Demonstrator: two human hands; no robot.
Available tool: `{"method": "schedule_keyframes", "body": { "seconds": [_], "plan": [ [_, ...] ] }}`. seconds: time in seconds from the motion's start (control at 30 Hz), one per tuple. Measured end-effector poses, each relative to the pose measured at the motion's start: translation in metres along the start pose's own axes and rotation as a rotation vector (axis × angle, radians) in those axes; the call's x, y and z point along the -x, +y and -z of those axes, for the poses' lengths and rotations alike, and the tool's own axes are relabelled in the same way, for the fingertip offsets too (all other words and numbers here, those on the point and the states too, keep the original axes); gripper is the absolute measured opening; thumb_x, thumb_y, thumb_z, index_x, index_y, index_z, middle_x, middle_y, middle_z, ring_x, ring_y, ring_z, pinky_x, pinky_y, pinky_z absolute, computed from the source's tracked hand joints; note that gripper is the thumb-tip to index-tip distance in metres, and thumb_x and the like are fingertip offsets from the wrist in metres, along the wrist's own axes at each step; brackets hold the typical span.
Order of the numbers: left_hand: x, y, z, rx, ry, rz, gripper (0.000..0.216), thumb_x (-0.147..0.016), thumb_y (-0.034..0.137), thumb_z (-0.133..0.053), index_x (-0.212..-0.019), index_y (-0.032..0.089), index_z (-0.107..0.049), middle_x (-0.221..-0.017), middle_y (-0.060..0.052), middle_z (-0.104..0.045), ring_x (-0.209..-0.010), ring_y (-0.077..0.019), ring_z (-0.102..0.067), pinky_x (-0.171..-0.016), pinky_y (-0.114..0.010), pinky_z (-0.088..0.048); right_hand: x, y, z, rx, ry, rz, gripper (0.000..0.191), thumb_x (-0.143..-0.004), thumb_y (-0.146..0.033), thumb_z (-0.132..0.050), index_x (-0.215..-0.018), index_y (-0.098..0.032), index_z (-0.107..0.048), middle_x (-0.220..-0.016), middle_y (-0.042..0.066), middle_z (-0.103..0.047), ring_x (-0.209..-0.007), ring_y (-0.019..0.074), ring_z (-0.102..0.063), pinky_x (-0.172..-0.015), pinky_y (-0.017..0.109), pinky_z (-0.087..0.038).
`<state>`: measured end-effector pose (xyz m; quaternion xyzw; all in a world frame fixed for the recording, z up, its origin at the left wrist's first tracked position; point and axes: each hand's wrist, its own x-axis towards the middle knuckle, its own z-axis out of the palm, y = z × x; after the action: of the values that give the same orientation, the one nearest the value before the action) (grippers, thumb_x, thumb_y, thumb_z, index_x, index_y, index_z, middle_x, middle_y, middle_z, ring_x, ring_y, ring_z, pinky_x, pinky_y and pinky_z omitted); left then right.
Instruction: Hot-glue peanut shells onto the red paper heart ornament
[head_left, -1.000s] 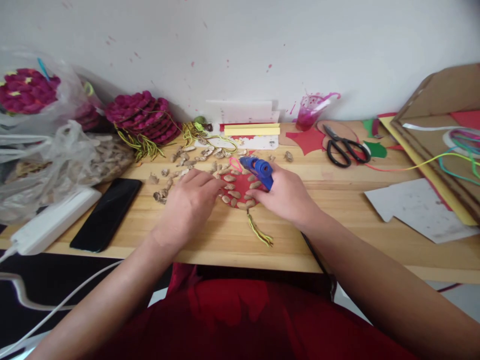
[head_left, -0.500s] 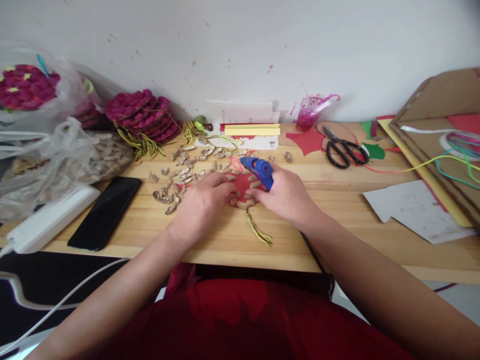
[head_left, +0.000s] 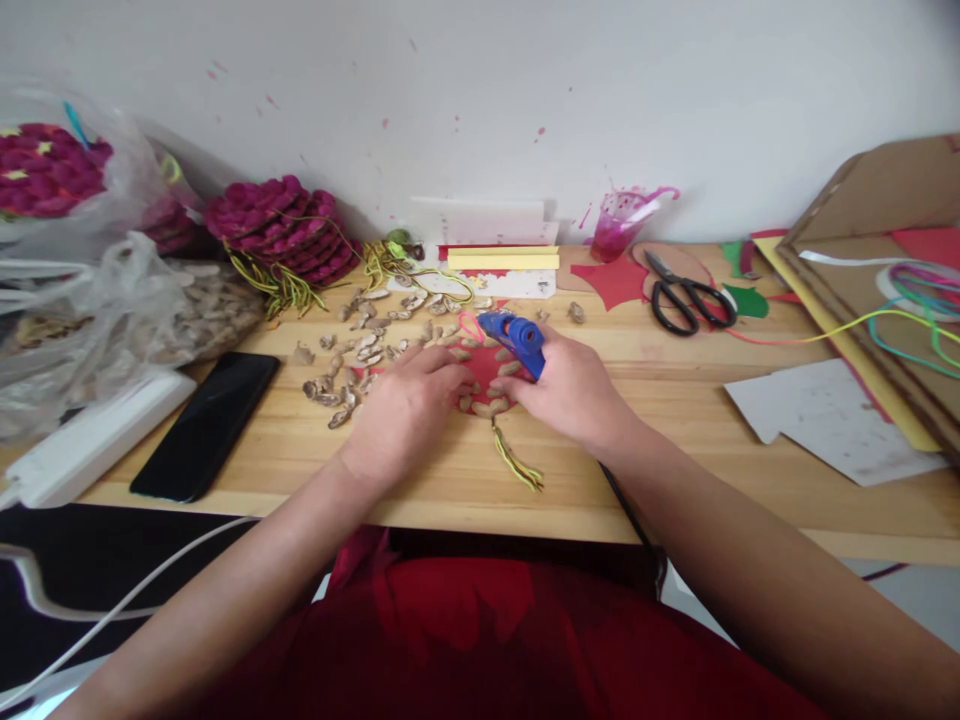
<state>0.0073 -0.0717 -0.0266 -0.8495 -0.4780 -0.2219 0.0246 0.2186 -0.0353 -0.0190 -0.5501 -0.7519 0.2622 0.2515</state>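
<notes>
A red paper disc (head_left: 486, 366) edged with peanut shells lies on the wooden table (head_left: 675, 420), a yellow-green tassel (head_left: 516, 463) trailing from its near side. My right hand (head_left: 574, 392) is wrapped round a blue glue gun (head_left: 516, 338) that rests over the disc's right part. My left hand (head_left: 409, 402) lies on the disc's left edge, fingers curled down onto the shells; what is under the fingertips is hidden. Loose peanut shells (head_left: 360, 350) are scattered just left and behind.
A black phone (head_left: 206, 423) and a white power strip (head_left: 90, 435) lie at the left, beside plastic bags of shells (head_left: 202, 310) and magenta shell flowers (head_left: 277, 225). Black scissors (head_left: 686, 295), a pink-stained cup (head_left: 619, 222), paper scraps, cardboard (head_left: 877, 215) and coloured cords sit at the right.
My left hand slid right from the loose shells onto the disc's left edge, then stayed there. The right hand and glue gun have barely moved.
</notes>
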Motion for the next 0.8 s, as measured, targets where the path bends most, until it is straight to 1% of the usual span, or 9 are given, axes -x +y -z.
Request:
{"method": "schedule_keyframes", "body": {
  "seconds": [0.27, 0.37, 0.43, 0.53, 0.63, 0.7, 0.8],
  "plan": [
    [0.002, 0.005, -0.001, -0.058, -0.004, 0.016, 0.023, -0.100, 0.015, -0.056, -0.106, 0.019, -0.079, -0.103, -0.010, -0.074, -0.093, -0.0234, -0.067, -0.080, -0.035, -0.054, 0.000, 0.001, 0.000, 0.028, 0.011, 0.009, 0.038, -0.079, -0.027, -0.085, -0.113, -0.022, -0.070, -0.094, 0.007, -0.080, -0.090, 0.0287, -0.077, -0.083, 0.040, -0.058],
    [0.002, 0.007, -0.001, -0.078, -0.006, 0.011, 0.023, -0.099, 0.015, -0.057, -0.106, 0.019, -0.078, -0.099, -0.009, -0.073, -0.090, -0.0233, -0.066, -0.079, -0.035, -0.054, 0.000, 0.000, 0.000, 0.027, -0.001, 0.007, 0.038, -0.080, -0.026, -0.084, -0.115, -0.022, -0.069, -0.094, 0.007, -0.081, -0.090, 0.0275, -0.077, -0.083, 0.039, -0.057],
    [0.003, 0.006, -0.001, -0.067, -0.005, 0.000, 0.023, -0.100, 0.016, -0.057, -0.107, 0.020, -0.078, -0.100, -0.009, -0.073, -0.090, -0.0236, -0.065, -0.080, -0.036, -0.055, 0.000, -0.001, 0.000, 0.035, -0.005, 0.009, 0.040, -0.080, -0.026, -0.083, -0.117, -0.022, -0.069, -0.095, 0.007, -0.081, -0.091, 0.0275, -0.077, -0.083, 0.038, -0.057],
    [0.007, 0.004, 0.000, -0.026, 0.044, -0.004, 0.025, -0.101, 0.016, -0.054, -0.114, 0.020, -0.075, -0.113, -0.010, -0.072, -0.101, -0.0239, -0.065, -0.089, -0.038, -0.056, 0.000, -0.001, 0.001, 0.059, 0.010, 0.022, 0.041, -0.080, -0.029, -0.083, -0.118, -0.021, -0.070, -0.097, 0.008, -0.081, -0.093, 0.0295, -0.077, -0.083, 0.040, -0.057],
    [0.016, 0.007, 0.001, -0.065, 0.103, -0.012, 0.033, -0.100, 0.011, -0.053, -0.126, 0.021, -0.070, -0.123, -0.011, -0.072, -0.111, -0.0253, -0.063, -0.098, -0.042, -0.054, 0.000, -0.002, 0.001, 0.081, 0.020, 0.043, 0.041, -0.080, -0.031, -0.082, -0.118, -0.021, -0.070, -0.100, 0.009, -0.081, -0.094, 0.0309, -0.076, -0.082, 0.040, -0.057],
    [0.023, 0.012, 0.003, -0.125, 0.083, -0.036, 0.039, -0.097, 0.008, -0.053, -0.131, 0.021, -0.068, -0.126, -0.011, -0.072, -0.113, -0.0277, -0.062, -0.099, -0.047, -0.053, 0.000, -0.002, 0.001, 0.104, 0.025, 0.054, 0.043, -0.080, -0.032, -0.083, -0.118, -0.020, -0.070, -0.101, 0.010, -0.080, -0.094, 0.0319, -0.076, -0.081, 0.040, -0.056],
    [0.031, 0.021, 0.003, -0.198, 0.011, -0.053, 0.045, -0.094, 0.003, -0.052, -0.134, 0.018, -0.067, -0.130, -0.013, -0.072, -0.117, -0.0313, -0.061, -0.096, -0.050, -0.051, 0.000, -0.001, 0.000, 0.114, 0.036, 0.058, 0.042, -0.080, -0.033, -0.083, -0.118, -0.020, -0.070, -0.101, 0.011, -0.080, -0.094, 0.0326, -0.076, -0.081, 0.040, -0.056]
  ]
}}
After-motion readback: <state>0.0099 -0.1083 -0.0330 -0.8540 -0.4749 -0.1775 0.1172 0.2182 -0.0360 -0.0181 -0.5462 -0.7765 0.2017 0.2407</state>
